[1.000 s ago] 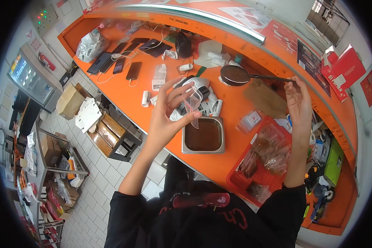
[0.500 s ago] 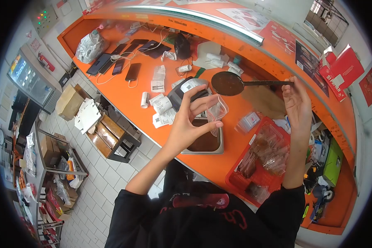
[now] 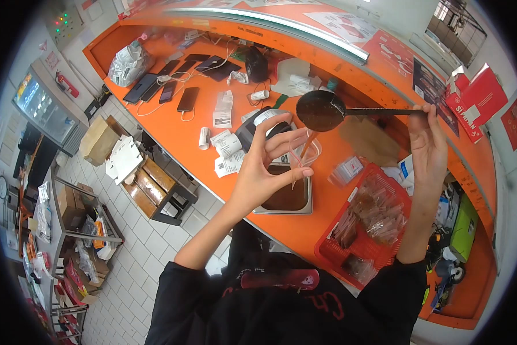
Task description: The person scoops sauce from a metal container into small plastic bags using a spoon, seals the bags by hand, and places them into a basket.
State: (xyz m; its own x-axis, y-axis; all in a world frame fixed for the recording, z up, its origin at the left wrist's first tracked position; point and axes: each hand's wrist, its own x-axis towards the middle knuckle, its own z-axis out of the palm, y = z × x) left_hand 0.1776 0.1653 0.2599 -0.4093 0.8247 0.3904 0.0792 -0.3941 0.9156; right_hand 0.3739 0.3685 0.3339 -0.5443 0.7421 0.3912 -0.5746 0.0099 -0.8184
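My right hand (image 3: 426, 135) grips the end of the long handle of a dark ladle (image 3: 320, 110). The ladle is tilted, and a thin stream of brown sauce (image 3: 309, 144) runs from its bowl into a small clear plastic bag (image 3: 305, 154). Thumb and fingers of my left hand (image 3: 270, 158) hold that bag with its mouth spread. Below the bag, a metal container (image 3: 308, 205) of brown sauce stands on the orange counter, partly hidden by my left hand. To the right, a red basket (image 3: 323, 248) holds several filled sauce bags (image 3: 379, 215).
A receipt printer (image 3: 248, 127) and paper rolls (image 3: 228, 144) lie behind my left hand. Clear empty bags (image 3: 346, 171) are beside the basket. Several phones (image 3: 188, 99) with cables lie at the far left of the counter (image 3: 204, 167). A raised orange shelf runs along the back.
The ladle has tipped, and sauce now streams from it into the bag. My right hand has moved slightly to the right. My left hand keeps its hold.
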